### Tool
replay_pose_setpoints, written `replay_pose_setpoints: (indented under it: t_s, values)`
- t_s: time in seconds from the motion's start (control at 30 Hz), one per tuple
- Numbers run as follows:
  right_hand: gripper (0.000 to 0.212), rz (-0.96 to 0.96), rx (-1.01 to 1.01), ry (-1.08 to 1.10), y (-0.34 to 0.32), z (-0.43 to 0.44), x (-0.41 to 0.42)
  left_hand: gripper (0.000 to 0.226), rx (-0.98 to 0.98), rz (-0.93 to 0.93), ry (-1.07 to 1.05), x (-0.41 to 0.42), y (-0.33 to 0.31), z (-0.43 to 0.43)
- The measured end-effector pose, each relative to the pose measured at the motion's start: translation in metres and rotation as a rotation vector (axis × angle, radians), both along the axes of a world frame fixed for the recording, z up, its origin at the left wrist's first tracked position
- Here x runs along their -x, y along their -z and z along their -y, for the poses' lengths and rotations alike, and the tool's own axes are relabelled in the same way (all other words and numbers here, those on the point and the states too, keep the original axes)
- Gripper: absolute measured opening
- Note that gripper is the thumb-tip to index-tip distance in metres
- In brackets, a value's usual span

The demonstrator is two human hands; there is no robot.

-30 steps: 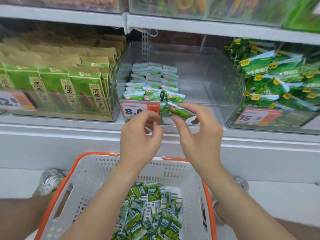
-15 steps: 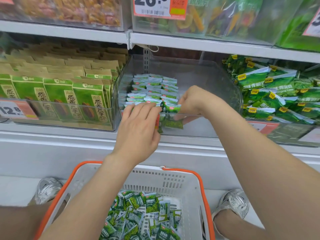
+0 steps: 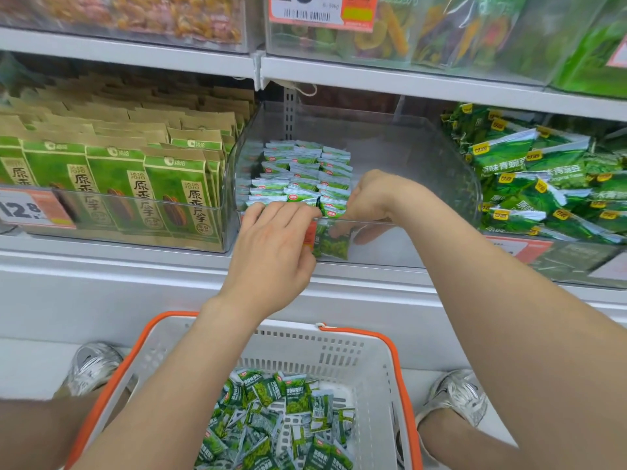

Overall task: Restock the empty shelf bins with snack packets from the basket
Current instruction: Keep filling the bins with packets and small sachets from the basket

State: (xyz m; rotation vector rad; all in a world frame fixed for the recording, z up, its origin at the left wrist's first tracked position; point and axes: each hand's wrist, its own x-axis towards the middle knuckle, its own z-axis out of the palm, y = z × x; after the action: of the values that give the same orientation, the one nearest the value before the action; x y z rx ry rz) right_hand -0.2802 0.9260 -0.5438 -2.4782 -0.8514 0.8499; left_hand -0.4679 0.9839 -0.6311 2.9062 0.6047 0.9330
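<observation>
Pkt (image 3: 334, 245) pinched under R hand (image 3: 371, 201), just inside bin (image 3: 441, 161) front.

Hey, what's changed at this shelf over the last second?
The right hand carried its green packet from in front of the clear bin over the front wall and down inside, still pinching it. The left hand moved up to rest on the bin's rim. The basket and stocked rows stayed put.
</observation>
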Motion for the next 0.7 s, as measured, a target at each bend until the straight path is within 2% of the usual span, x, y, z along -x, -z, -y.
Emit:
replay_pose_setpoints:
  t_s: [0.07, 0.13, 0.2, 0.3, 0.37, 0.43, 0.53, 0.63, 0.7]
  values:
    - [0.067, -0.004, -0.055, 0.043, -0.001, 0.002, -0.004, 0.050, 0.016, 0.004, 0.020, 0.001, 0.000, -0.001]
    - [0.049, 0.136, -0.143, 0.038, 0.002, 0.008, -0.005, 0.051, 0.028, 0.037, 0.052, 0.002, 0.000, -0.003]
    - [0.017, 0.424, -0.359, -0.006, 0.010, 0.016, -0.002, 0.046, 0.032, 0.155, 0.116, 0.004, 0.001, -0.001]
    - [0.017, 0.681, -0.818, -0.072, 0.030, 0.040, 0.027, 0.027, -0.046, 0.453, 0.105, 0.009, 0.009, 0.008]
    - [0.012, 0.753, -0.971, -0.163, 0.051, 0.056, 0.052, 0.016, -0.081, 0.536, 0.038, 0.011, 0.021, 0.015]
    - [0.008, 0.743, -0.938, -0.237, 0.082, 0.071, 0.071, 0.010, -0.051, 0.453, 0.089, 0.013, 0.046, 0.020]
    - [0.013, 0.654, -0.645, -0.301, 0.140, 0.091, 0.085, 0.009, 0.115, 0.195, 0.146, 0.021, 0.100, 0.023]
    - [0.018, 0.513, -0.295, -0.373, 0.192, 0.109, 0.087, 0.013, 0.304, -0.169, 0.107, 0.034, 0.154, 0.031]
    - [0.018, 0.431, -0.146, -0.400, 0.220, 0.122, 0.087, 0.014, 0.413, -0.445, 0.062, 0.045, 0.185, 0.037]
